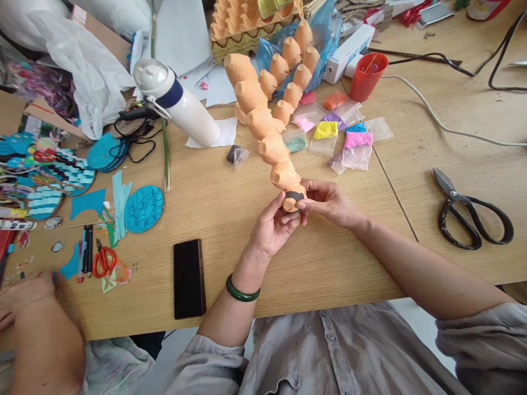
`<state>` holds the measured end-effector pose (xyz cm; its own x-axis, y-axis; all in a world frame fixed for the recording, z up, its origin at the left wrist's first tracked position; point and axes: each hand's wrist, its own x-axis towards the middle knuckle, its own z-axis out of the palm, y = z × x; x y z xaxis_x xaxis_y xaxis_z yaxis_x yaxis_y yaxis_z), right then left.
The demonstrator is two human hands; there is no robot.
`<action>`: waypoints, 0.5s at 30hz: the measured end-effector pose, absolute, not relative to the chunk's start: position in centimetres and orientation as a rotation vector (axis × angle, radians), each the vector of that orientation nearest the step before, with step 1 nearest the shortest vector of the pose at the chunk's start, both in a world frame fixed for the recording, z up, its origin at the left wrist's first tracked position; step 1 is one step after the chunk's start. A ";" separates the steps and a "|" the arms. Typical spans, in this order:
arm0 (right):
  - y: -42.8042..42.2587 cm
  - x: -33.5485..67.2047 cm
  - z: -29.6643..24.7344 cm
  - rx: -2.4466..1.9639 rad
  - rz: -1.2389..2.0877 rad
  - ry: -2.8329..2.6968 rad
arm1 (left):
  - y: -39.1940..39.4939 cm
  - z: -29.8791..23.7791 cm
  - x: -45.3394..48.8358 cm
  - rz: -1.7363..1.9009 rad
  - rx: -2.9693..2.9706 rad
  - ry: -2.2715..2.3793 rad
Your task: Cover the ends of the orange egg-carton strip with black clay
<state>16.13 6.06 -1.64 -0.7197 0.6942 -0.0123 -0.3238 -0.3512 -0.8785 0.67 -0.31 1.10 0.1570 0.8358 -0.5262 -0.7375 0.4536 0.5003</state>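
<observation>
An orange strip cut from an egg carton (267,126) rises away from me in a row of bumps. Its near end sits between my two hands, where a band of dark grey clay (294,195) lies over the last bump. My left hand (272,225) is closed on that end from the left and below, thumb against the clay. From the right, my right hand (329,202) pinches the same end, thumb and fingers at the clay's edge. Several clay packets, among them a yellow one (325,130) and a pink one (358,140), lie beyond my right hand.
Large scissors (473,211) lie at right, a phone (189,278) at front left. A white bottle (177,104), a red cup (368,77) and stacked egg trays (247,22) stand farther back. Another person's hand (28,299) rests at left near red scissors (104,259).
</observation>
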 end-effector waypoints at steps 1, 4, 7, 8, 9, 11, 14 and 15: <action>6.1 16.1 -1.7 -0.520 2.096 -1.237 | -0.3 1.1 0.7 1.130 0.140 0.853; 6.1 16.2 -1.7 -0.534 2.087 -1.203 | -0.3 0.9 0.6 1.138 0.142 0.844; 6.2 16.3 -1.7 -0.560 2.102 -1.162 | -0.3 0.9 0.6 1.147 0.142 0.826; 6.2 16.4 -1.6 -0.575 2.105 -1.158 | -0.3 0.9 0.6 1.146 0.146 0.825; 6.2 16.4 -1.6 -0.589 2.106 -1.160 | -0.3 0.9 0.6 1.145 0.152 0.831; 6.1 16.5 -1.4 -0.604 2.102 -1.170 | -0.2 0.8 0.6 1.150 0.165 0.852; 6.0 16.5 -1.2 -0.605 2.104 -1.204 | -0.2 0.7 0.6 1.173 0.192 0.877; 5.9 16.4 -1.2 -0.603 2.105 -1.218 | -0.2 0.7 0.6 1.181 0.200 0.880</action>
